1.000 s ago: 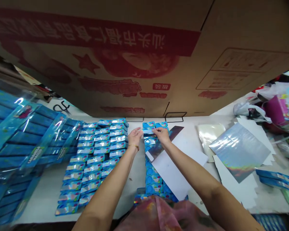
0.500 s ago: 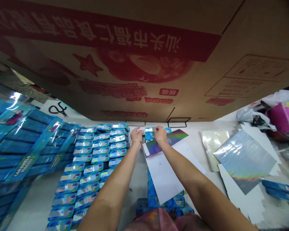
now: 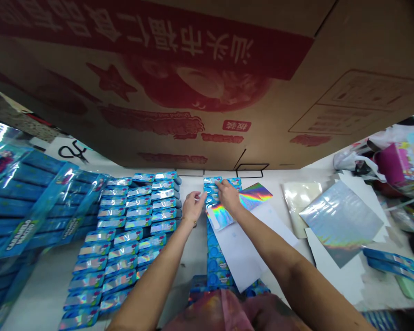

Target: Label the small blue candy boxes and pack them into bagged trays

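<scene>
My right hand is closed, its fingertips bent down onto the top of a column of small blue packs. Anything pinched between those fingertips is too small to make out. To the left of that column, my left hand hovers with thumb and fingers apart, nothing visible in it. A shiny rainbow holographic sheet lies across the packs beneath my right wrist, with a strip of pale backing at its left end. White paper spreads below it, partly covered by my right forearm.
Rows of blue packs stand to the left, beside larger plastic-wrapped blue bundles. A big cardboard carton walls off the far side. On the right lie a silvery sheet, a clear-wrapped cream stack and two blue packs.
My left hand has drawn slightly down and toward me, away from the column's top. My right hand has shifted a little down, remaining at the packs. The whole view has swung slightly.
</scene>
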Tool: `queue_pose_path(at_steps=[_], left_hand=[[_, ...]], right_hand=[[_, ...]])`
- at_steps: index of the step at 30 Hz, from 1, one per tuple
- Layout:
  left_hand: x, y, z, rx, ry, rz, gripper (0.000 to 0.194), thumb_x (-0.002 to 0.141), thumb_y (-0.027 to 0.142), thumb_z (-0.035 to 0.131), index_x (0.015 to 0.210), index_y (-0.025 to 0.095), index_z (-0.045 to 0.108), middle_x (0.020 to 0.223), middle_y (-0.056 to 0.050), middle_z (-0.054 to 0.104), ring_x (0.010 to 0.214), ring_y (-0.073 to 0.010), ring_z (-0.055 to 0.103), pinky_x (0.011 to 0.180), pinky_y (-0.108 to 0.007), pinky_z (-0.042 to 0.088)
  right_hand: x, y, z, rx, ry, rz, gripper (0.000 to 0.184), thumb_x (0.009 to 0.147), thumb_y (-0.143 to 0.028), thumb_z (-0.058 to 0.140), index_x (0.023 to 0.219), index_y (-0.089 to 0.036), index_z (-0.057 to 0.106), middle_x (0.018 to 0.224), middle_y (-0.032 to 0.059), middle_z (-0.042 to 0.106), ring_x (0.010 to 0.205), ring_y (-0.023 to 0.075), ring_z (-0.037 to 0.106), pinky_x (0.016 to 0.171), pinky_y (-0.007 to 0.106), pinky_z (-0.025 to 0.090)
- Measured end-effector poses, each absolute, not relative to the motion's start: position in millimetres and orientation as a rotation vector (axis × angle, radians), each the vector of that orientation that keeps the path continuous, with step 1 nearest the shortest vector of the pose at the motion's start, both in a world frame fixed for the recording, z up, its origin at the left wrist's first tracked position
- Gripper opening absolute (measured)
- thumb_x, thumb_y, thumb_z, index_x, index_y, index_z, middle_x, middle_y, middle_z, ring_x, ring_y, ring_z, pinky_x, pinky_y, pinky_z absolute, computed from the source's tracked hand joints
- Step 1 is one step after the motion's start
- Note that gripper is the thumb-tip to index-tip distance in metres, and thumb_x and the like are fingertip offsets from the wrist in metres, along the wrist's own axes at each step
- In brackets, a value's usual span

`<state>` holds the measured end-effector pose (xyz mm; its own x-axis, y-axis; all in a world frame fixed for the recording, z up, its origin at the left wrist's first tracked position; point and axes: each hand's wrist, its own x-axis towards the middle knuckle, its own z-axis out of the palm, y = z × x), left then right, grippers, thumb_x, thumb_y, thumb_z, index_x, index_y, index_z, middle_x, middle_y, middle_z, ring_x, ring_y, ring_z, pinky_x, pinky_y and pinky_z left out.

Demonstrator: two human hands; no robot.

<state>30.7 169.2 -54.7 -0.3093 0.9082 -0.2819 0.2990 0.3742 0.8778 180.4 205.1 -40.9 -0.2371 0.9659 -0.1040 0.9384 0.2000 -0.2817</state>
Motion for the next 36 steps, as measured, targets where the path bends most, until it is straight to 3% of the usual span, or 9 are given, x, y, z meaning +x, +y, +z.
queue_pose_path(at_steps=[3, 5, 12, 16, 22, 27, 33, 36], left_hand=[[35, 137, -48, 1.265, 1.736, 0.646, 0.038, 0.058, 0.042, 0.064, 0.086, 0.016, 0.060, 0.072, -0.001, 0.056, 0.059, -0.0137, 0.052, 0.061, -0.028, 0.043], [40, 123, -48, 1.340, 1.736, 0.592, 0.034, 0.057, 0.035, 0.067, 0.084, 0.017, 0.059, 0.074, -0.001, 0.055, 0.059, -0.0127, 0.052, 0.061, -0.028, 0.043], [53, 117, -53, 1.441, 1.770, 0.710, 0.019, 0.058, 0.018, 0.066, 0.075, 0.018, 0.057, 0.082, -0.001, 0.050, 0.070, -0.0135, 0.053, 0.066, -0.028, 0.045], [55, 114, -57, 1.430, 1.781, 0.751, 0.017, 0.061, 0.018, 0.063, 0.076, 0.019, 0.055, 0.082, -0.001, 0.048, 0.069, -0.0132, 0.052, 0.068, -0.029, 0.045], [55, 112, -63, 1.426, 1.765, 0.795, 0.016, 0.062, 0.020, 0.063, 0.076, 0.019, 0.054, 0.082, 0.000, 0.048, 0.067, -0.0119, 0.051, 0.067, -0.028, 0.045], [55, 114, -62, 1.418, 1.765, 0.778, 0.018, 0.062, 0.020, 0.064, 0.076, 0.019, 0.053, 0.081, 0.001, 0.046, 0.060, -0.0097, 0.048, 0.064, -0.027, 0.045], [57, 111, -62, 1.447, 1.743, 0.834, 0.014, 0.064, 0.018, 0.060, 0.076, 0.019, 0.052, 0.083, 0.001, 0.044, 0.064, -0.0099, 0.047, 0.067, -0.027, 0.044], [58, 110, -62, 1.439, 1.744, 0.843, 0.015, 0.065, 0.019, 0.060, 0.078, 0.019, 0.052, 0.084, 0.000, 0.044, 0.064, -0.0102, 0.046, 0.067, -0.027, 0.044]], right_hand=[[194, 193, -46, -1.729, -2.207, 0.454, 0.035, 0.085, -0.015, 0.033, 0.111, -0.020, 0.055, 0.093, 0.0058, 0.055, 0.084, 0.0138, 0.052, 0.073, 0.024, 0.041], [199, 183, -48, -1.578, -2.209, 0.429, 0.032, 0.086, -0.017, 0.033, 0.107, -0.019, 0.058, 0.092, 0.0057, 0.055, 0.085, 0.0139, 0.051, 0.076, 0.024, 0.040], [210, 153, -41, -1.196, -2.675, 0.317, 0.025, 0.083, -0.032, 0.048, 0.101, -0.019, 0.060, 0.094, 0.0078, 0.056, 0.086, 0.0199, 0.047, 0.075, 0.034, 0.038], [220, 145, -49, -1.069, -2.803, 0.227, 0.027, 0.086, -0.023, 0.042, 0.109, -0.015, 0.055, 0.094, 0.0098, 0.057, 0.086, 0.0198, 0.048, 0.074, 0.034, 0.038], [220, 142, -33, -1.165, -2.563, 0.299, 0.022, 0.087, -0.021, 0.040, 0.084, -0.015, 0.061, 0.095, 0.0081, 0.059, 0.087, 0.0166, 0.051, 0.079, 0.029, 0.040], [208, 159, -11, -1.273, -2.632, 0.457, 0.017, 0.085, -0.025, 0.046, 0.091, -0.019, 0.061, 0.096, 0.0054, 0.058, 0.087, 0.0155, 0.052, 0.076, 0.027, 0.042], [218, 149, -44, -1.141, -2.852, 0.267, 0.027, 0.085, -0.019, 0.044, 0.110, -0.014, 0.054, 0.111, 0.0123, 0.053, 0.096, 0.0201, 0.049, 0.080, 0.035, 0.042], [223, 139, -49, -1.060, -2.803, 0.274, 0.024, 0.085, -0.014, 0.043, 0.105, -0.014, 0.057, 0.109, 0.0115, 0.055, 0.101, 0.0199, 0.047, 0.085, 0.035, 0.040]])
